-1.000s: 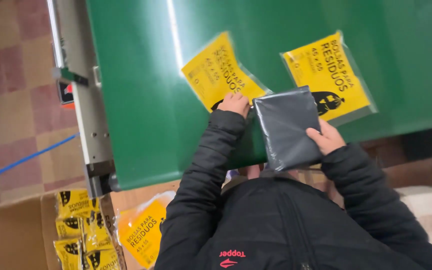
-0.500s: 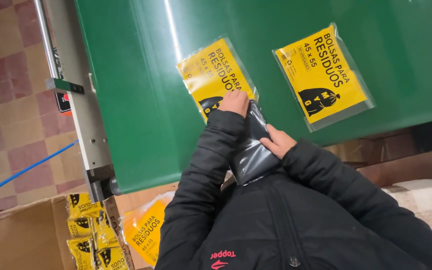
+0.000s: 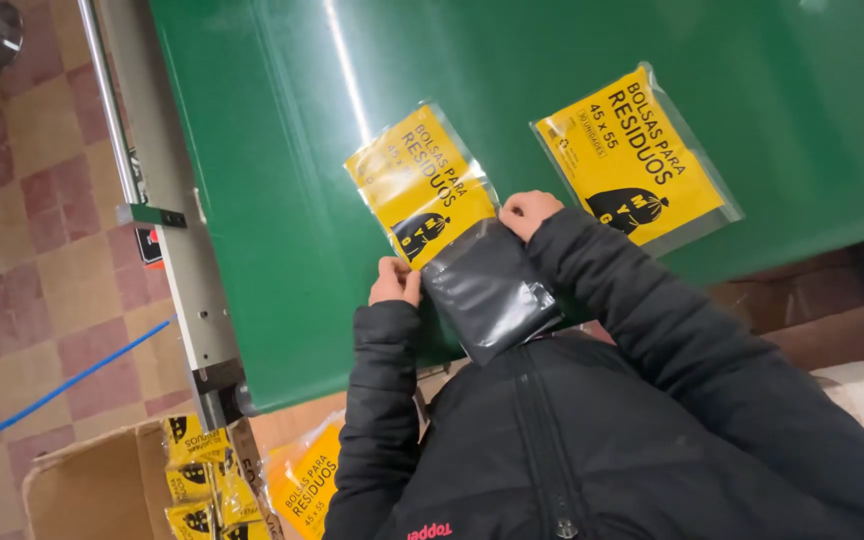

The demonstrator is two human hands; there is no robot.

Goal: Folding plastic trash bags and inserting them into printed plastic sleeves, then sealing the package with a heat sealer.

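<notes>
The wide green conveyor belt (image 3: 282,200) carried a clear packet with a yellow label (image 3: 420,185) near its front edge. A folded dark plastic bag stack (image 3: 487,290) sat half inside; left hand (image 3: 395,281) and right hand (image 3: 529,212) pinched it closed-fingered. Best slid squarely, corners aligned.

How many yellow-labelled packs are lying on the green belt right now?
2: one pack on the green belt at the left hand and right hand, one farther right. More sit off-belt in the cardboard box.

A green conveyor belt (image 3: 282,200) carries two clear packets with yellow labels (image 3: 420,185) (image 3: 635,160), lying apart.
</notes>
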